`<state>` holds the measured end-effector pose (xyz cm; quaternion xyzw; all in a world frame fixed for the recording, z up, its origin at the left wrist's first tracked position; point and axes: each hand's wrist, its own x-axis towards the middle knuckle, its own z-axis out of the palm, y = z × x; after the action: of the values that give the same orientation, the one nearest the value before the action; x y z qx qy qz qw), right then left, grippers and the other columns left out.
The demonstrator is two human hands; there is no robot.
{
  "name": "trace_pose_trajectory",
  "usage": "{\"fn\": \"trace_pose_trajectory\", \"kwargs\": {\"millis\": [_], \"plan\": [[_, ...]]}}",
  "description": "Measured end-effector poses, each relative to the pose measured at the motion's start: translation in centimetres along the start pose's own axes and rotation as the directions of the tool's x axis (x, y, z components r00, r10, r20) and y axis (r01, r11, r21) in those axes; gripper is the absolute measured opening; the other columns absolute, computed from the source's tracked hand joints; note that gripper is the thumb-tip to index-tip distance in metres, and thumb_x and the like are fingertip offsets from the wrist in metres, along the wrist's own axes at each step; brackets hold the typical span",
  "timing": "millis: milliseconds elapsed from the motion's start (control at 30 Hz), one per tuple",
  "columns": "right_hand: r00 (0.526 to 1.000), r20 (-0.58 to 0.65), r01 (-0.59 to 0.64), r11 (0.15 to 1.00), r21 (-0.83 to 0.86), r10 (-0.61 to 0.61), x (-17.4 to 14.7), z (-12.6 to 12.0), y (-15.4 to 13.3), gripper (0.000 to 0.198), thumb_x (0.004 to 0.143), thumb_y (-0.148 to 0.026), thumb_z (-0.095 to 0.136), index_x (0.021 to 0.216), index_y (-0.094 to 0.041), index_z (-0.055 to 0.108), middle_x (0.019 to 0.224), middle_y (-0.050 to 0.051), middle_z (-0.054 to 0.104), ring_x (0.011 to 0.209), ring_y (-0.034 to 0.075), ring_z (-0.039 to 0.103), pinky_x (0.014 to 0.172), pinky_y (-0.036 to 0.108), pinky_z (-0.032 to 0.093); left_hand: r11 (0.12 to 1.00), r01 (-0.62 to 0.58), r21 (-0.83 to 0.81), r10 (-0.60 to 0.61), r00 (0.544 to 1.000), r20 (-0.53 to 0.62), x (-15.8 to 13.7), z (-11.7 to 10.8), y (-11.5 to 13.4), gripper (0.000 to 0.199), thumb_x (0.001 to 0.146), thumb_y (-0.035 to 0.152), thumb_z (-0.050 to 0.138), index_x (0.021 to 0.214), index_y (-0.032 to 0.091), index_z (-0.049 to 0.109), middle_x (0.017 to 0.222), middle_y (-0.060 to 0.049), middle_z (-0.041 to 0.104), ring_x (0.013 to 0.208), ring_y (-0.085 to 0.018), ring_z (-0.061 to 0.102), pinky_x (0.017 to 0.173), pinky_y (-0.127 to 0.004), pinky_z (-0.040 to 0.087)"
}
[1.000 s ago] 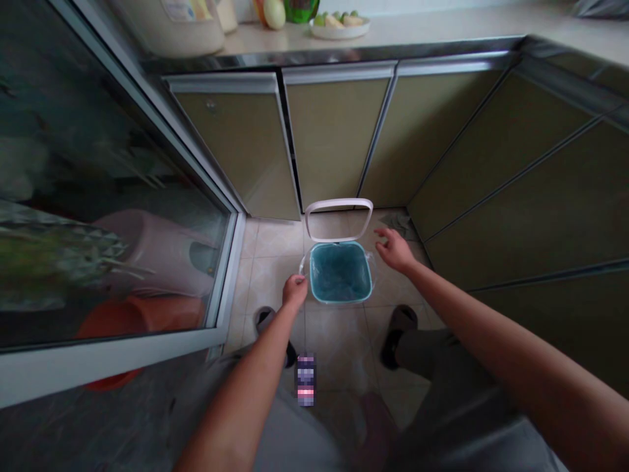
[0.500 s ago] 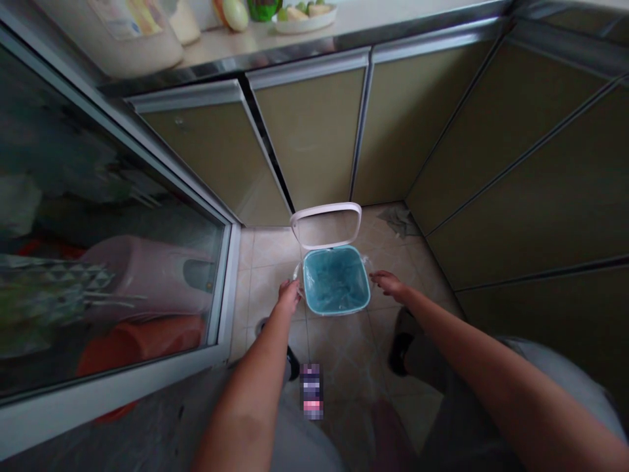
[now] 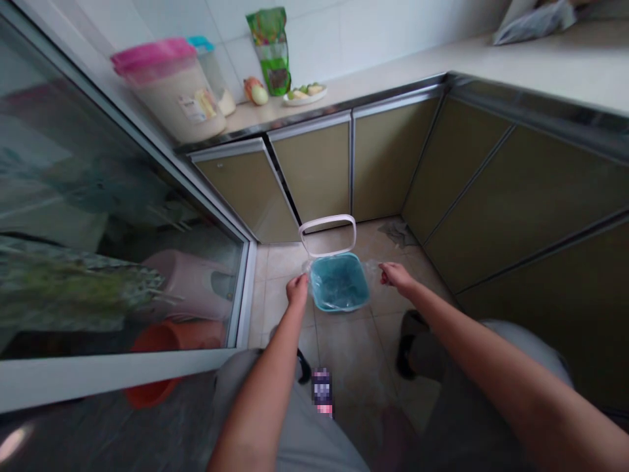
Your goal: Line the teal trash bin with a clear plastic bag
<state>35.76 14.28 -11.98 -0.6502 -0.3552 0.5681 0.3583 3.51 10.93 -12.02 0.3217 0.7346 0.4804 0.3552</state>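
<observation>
A teal trash bin point(image 3: 339, 282) stands on the tiled floor between my feet, its pale ring-shaped rim frame point(image 3: 328, 220) tipped up at the back. A clear plastic bag point(image 3: 372, 271) lines the bin and spreads out over both sides. At the bin's left edge, my left hand point(image 3: 297, 288) is closed on the bag's edge. To the right of the bin, my right hand point(image 3: 396, 276) pinches the other side of the bag and holds it away from the rim.
Cabinets point(image 3: 314, 170) stand behind and to the right. A glass door point(image 3: 244, 295) is close on the left. A grey rag point(image 3: 397, 233) lies by the corner. On the countertop point(image 3: 383, 73) are a pink-lidded container point(image 3: 171, 92), a green packet point(image 3: 272, 56) and a plate of food point(image 3: 305, 97).
The camera view has tilted up, showing more of the countertop. My right hand has closed and pulls the bag's side outward; my left hand stays at the left edge, gripping the bag.
</observation>
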Motion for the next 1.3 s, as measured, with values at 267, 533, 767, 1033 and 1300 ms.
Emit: {"fn": "trace_pose_trajectory", "kwargs": {"millis": [267,533,767,1033,1300], "plan": [[0.980,0.093,0.157,0.972,0.173,-0.175,-10.2,-1.7,-3.6,0.043,0.075,-0.053,0.073,0.068,-0.023,0.044,0.052,-0.004,0.048,0.046,0.013,0.051,0.054,0.029,0.050,0.953,-0.280,-0.115,0.285,0.958,0.036,-8.3,-7.4,5.8,0.032,0.080,0.047,0.064,0.066,0.019,0.060,0.060,0.001,0.057,0.065,-0.015,0.055,0.062,-0.025,0.042],[0.917,0.205,0.312,0.936,0.160,-0.341,-20.4,-4.5,-8.7,0.049,0.072,-0.062,0.076,0.067,-0.022,0.048,0.055,-0.004,0.049,0.049,0.012,0.050,0.054,0.028,0.048,0.917,-0.339,-0.208,0.373,0.915,0.152,-16.4,-15.0,8.9,0.032,0.086,0.045,0.066,0.068,0.019,0.060,0.073,-0.002,0.067,0.082,-0.018,0.066,0.082,-0.027,0.049],[0.868,0.343,0.365,0.929,0.052,-0.360,-28.6,-7.4,-13.5,0.047,0.077,-0.062,0.074,0.067,-0.022,0.053,0.058,0.002,0.055,0.053,0.014,0.052,0.051,0.028,0.047,0.932,-0.315,-0.178,0.356,0.886,0.296,-21.5,-20.7,10.9,0.032,0.086,0.051,0.071,0.081,0.019,0.069,0.068,-0.002,0.064,0.068,-0.015,0.058,0.068,-0.025,0.044],[0.895,0.365,0.249,0.966,0.067,-0.256,-31.6,-9.4,-14.2,0.042,0.079,-0.058,0.076,0.070,-0.024,0.053,0.060,0.002,0.051,0.046,0.012,0.045,0.038,0.027,0.040,0.934,-0.136,-0.331,0.250,0.910,0.330,-23.5,-23.0,11.8,0.035,0.082,0.052,0.075,0.097,0.020,0.075,0.048,0.007,0.036,0.061,-0.018,0.059,0.079,-0.033,0.049],[0.919,0.335,0.180,0.978,0.108,-0.206,-29.5,-9.0,-11.6,0.042,0.077,-0.055,0.078,0.071,-0.022,0.054,0.061,0.000,0.050,0.046,0.011,0.046,0.038,0.026,0.042,0.953,-0.068,-0.294,0.175,0.919,0.353,-21.2,-21.6,10.2,0.039,0.083,0.056,0.072,0.090,0.018,0.074,0.046,0.008,0.035,0.059,-0.017,0.058,0.074,-0.031,0.048]]}}
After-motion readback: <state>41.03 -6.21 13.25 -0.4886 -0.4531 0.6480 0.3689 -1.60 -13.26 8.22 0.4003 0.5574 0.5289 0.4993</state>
